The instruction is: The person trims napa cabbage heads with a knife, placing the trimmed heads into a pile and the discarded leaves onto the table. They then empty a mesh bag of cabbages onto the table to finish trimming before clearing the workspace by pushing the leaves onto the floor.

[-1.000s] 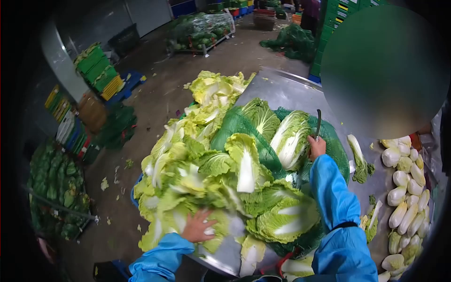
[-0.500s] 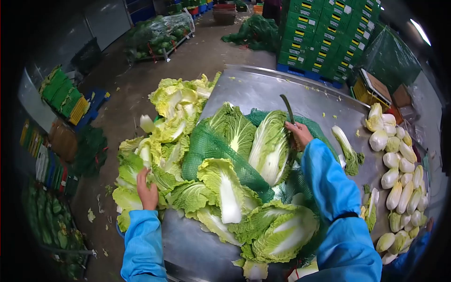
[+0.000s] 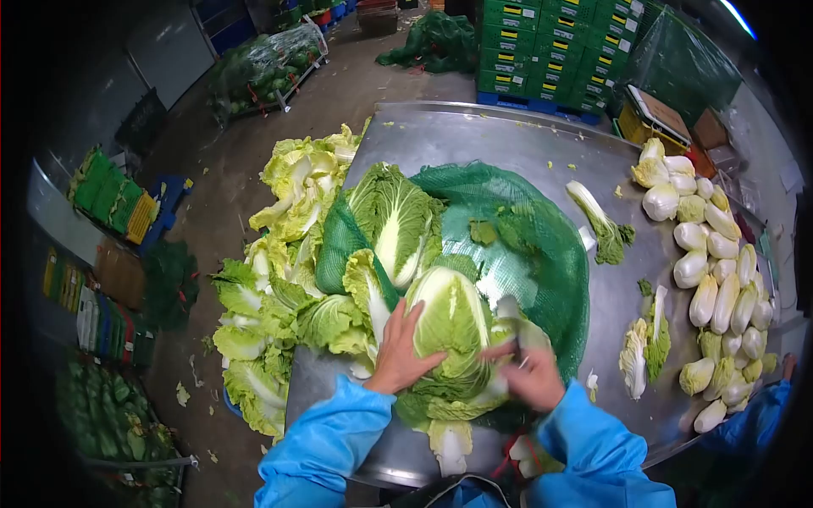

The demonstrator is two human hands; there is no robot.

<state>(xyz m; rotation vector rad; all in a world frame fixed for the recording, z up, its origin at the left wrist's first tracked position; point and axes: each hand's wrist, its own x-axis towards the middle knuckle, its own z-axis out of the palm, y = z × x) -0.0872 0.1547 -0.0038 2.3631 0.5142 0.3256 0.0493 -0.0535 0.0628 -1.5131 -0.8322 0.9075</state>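
Note:
A napa cabbage (image 3: 447,317) lies on the table in front of me, with its lower leaves spread out below it. My left hand (image 3: 398,351) rests against its left side, fingers stretched apart. On the right, my right hand (image 3: 535,374) is closed around a knife (image 3: 508,315), close against the cabbage; motion smears both hand and blade. Behind it another green cabbage (image 3: 394,220) leans in the green net bag (image 3: 559,229), which lies open on the table. Near my wrists a pale loose leaf (image 3: 450,444) hangs toward the table edge.
Loose outer leaves (image 3: 288,229) are heaped along the left edge of the metal table (image 3: 457,127). Several trimmed pale cabbages (image 3: 720,279) line the right side. Leaf scraps (image 3: 648,343) lie between. Green crates (image 3: 542,51) are stacked behind. Another person's blue sleeve (image 3: 749,419) shows at right.
My left hand has moved from the leaf heap onto the cabbage. My right hand has brought the knife down beside it. The cabbage now lies nearer me, and loose leaves there have shifted.

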